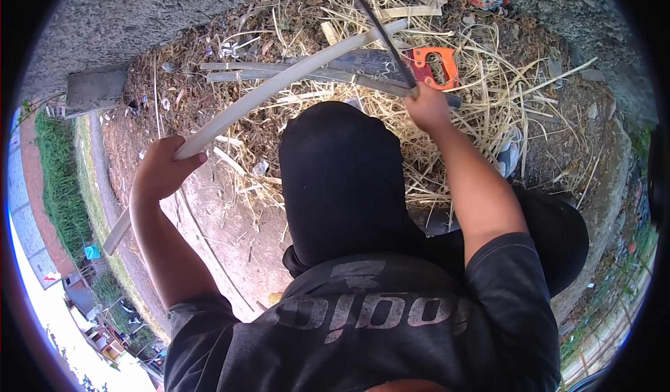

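Crumpled red-white wrapper (488, 0) lying top right on litter.

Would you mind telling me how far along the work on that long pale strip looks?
Done: pale shavings litter the ground, and several split strips lie piled by an orange-handled saw. In hand: the left hand grips a long pale strip, while the right hand holds a dark blade against it. Left: how much of this strip remains to be worked cannot be told.
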`<action>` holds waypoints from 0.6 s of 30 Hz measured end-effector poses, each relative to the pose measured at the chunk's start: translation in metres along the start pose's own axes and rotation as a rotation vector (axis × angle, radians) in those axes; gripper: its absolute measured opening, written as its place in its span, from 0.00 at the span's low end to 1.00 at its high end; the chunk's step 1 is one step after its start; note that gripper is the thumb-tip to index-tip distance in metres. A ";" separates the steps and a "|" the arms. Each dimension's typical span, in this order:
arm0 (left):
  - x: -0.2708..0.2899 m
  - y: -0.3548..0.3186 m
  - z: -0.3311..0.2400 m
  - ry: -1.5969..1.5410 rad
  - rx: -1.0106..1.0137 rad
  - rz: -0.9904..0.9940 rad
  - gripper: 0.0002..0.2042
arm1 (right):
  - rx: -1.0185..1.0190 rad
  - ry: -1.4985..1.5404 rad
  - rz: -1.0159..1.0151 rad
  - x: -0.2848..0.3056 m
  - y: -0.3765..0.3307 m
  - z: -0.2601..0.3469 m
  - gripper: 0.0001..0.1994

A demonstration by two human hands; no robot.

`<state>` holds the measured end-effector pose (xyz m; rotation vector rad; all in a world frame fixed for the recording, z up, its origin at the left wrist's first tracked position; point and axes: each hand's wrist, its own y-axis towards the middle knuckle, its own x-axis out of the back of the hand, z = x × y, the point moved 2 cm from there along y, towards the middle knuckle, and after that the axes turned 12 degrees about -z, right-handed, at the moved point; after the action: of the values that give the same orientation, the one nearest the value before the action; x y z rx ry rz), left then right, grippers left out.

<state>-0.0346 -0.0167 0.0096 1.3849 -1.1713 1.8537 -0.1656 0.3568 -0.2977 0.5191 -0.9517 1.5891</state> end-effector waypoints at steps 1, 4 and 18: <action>-0.002 0.002 0.004 -0.007 -0.007 -0.003 0.18 | 0.111 0.078 0.010 -0.001 -0.005 0.010 0.15; -0.007 0.001 0.002 -0.025 -0.020 0.001 0.18 | 0.284 0.102 0.185 -0.011 -0.024 0.041 0.11; -0.008 -0.014 -0.003 0.115 0.026 -0.252 0.19 | 0.064 0.153 -0.219 0.061 0.027 -0.002 0.12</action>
<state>-0.0220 -0.0070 0.0066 1.3530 -0.8751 1.7485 -0.2067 0.3944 -0.2600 0.5203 -0.7062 1.4424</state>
